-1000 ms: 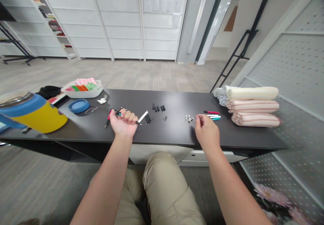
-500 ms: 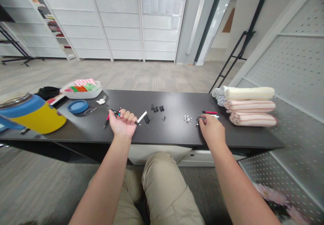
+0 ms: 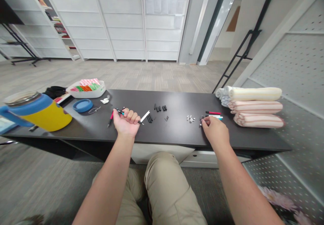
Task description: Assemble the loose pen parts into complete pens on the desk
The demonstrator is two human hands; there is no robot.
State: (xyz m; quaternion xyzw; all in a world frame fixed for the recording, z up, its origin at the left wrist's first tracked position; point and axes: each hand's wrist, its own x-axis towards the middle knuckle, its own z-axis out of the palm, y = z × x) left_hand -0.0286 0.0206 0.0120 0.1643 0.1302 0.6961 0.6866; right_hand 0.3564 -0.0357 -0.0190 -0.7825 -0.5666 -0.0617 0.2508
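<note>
A slim black-and-teal pen [image 3: 120, 112] sits in the left hand [image 3: 124, 123], its long axis almost level across the tabletop, dipping slightly toward the person's right, with its thin black end pointing right. The left fingers are curled closed around the barrel, and the hand rests just above the table. The right hand [image 3: 215, 133] has thumb and forefinger pinched together on a small dark part [image 3: 202, 118], too small to identify. Beside those fingertips lie a red pen [image 3: 213, 112] and white-and-teal pens [image 3: 214, 117]; any printing on the pens is too small to read. Laid out on the dark tabletop [image 3: 177, 100], left to right: a pink-and-black pen [image 3: 110, 118] beside the left hand, a white strip [image 3: 145, 116] just past the black pen tip, black tubes [image 3: 149, 118], a cluster of short black pieces [image 3: 160, 108], and small silver parts [image 3: 190, 118]. Farther left are a round blue lid [image 3: 82, 105], a white tray [image 3: 86, 94] holding pink, green and orange packets, and a yellow-and-blue tumbler [image 3: 48, 115]. Three rolled, striped towels [image 3: 255, 108] are stacked at the right end.
</note>
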